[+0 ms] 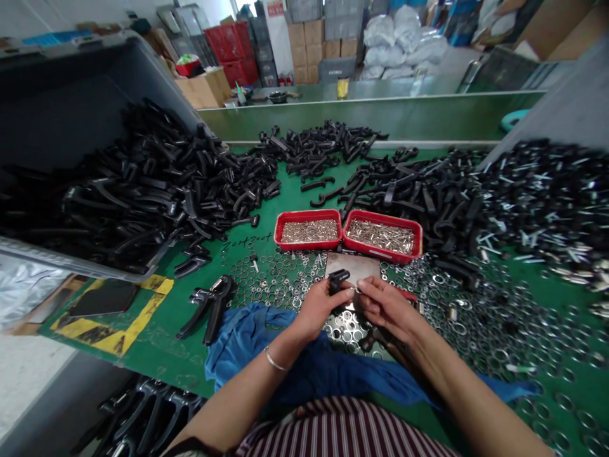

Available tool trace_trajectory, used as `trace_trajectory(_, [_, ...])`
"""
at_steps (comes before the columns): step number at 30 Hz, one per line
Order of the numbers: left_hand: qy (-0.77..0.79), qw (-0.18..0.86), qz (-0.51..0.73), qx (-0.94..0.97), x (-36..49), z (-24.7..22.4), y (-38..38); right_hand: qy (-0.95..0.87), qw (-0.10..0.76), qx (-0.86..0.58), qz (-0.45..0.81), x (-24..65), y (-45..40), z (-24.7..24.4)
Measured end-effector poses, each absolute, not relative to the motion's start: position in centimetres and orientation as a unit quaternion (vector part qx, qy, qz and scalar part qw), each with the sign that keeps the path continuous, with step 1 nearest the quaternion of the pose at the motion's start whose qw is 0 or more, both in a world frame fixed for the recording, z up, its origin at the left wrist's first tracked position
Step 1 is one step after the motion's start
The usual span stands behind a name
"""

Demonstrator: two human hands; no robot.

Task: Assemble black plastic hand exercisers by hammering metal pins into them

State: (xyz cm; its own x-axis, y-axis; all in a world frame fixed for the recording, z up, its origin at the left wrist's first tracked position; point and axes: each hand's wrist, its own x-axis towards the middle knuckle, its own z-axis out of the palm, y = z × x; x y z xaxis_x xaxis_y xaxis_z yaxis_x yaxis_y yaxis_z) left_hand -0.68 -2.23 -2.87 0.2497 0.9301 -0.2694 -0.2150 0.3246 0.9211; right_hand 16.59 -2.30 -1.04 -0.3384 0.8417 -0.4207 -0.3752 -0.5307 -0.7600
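My left hand (320,307) is closed round a black plastic part (339,279), whose top sticks up above the fingers. Close against it, my right hand (386,306) has thumb and fingers pinched together at the part's side; what they hold is too small to name. Both hands are over a metal plate (354,263). Silvery rings (346,331) lie just below them. Behind the plate stand two red trays side by side, the left one (308,246) with tiny metal pieces, the right one (383,255) with small pins.
A grey bin (166,73) spills black handles at left. More handles (409,187) and a heap of metal-tipped parts (552,190) lie at right. A blue cloth (257,330), an assembled black tool (212,308) and a phone (104,298) are nearer me.
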Motion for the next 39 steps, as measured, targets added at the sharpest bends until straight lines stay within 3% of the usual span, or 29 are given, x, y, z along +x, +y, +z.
trace_trajectory(8, [0.446, 0.632, 0.413, 0.481, -1.6, -2.6, -2.6, -0.313, 0.369, -0.405, 0.776, 16.7, -2.6, -0.8])
trace_trajectory(13, [0.480, 0.493, 0.453, 0.566, -3.7, -2.1, -1.8, -0.535, 0.397, -0.529, 0.525, 18.0, -2.0, -1.0])
trace_trajectory(15, [0.487, 0.486, 0.481, 0.543, -4.5, -1.8, -1.4, -0.596, 0.377, -0.548, 0.449, 18.9, -1.7, -1.2])
trace_trajectory(20, [0.444, 0.532, 0.520, 0.500, -4.6, -1.0, -1.0, -0.606, 0.364, -0.551, 0.443, 19.8, -1.9, -1.1])
trace_trajectory(26, [0.391, 0.687, 0.416, 0.449, -1.7, -2.3, -1.0, -0.475, 0.474, -0.544, 0.503, 17.1, -2.9, 0.2])
trace_trajectory(31, [0.325, 0.779, 0.430, 0.322, 0.3, -2.3, -1.5, -0.451, 0.510, -0.561, 0.472, 15.0, -3.5, -0.2])
trace_trajectory(34, [0.303, 0.804, 0.413, 0.302, 0.0, -1.9, -2.1, -0.492, 0.493, -0.575, 0.428, 14.9, -3.5, -0.8])
trace_trajectory(39, [0.281, 0.841, 0.234, 0.398, -1.7, -1.8, -3.4, -0.562, 0.407, -0.541, 0.476, 15.7, -3.4, -0.8])
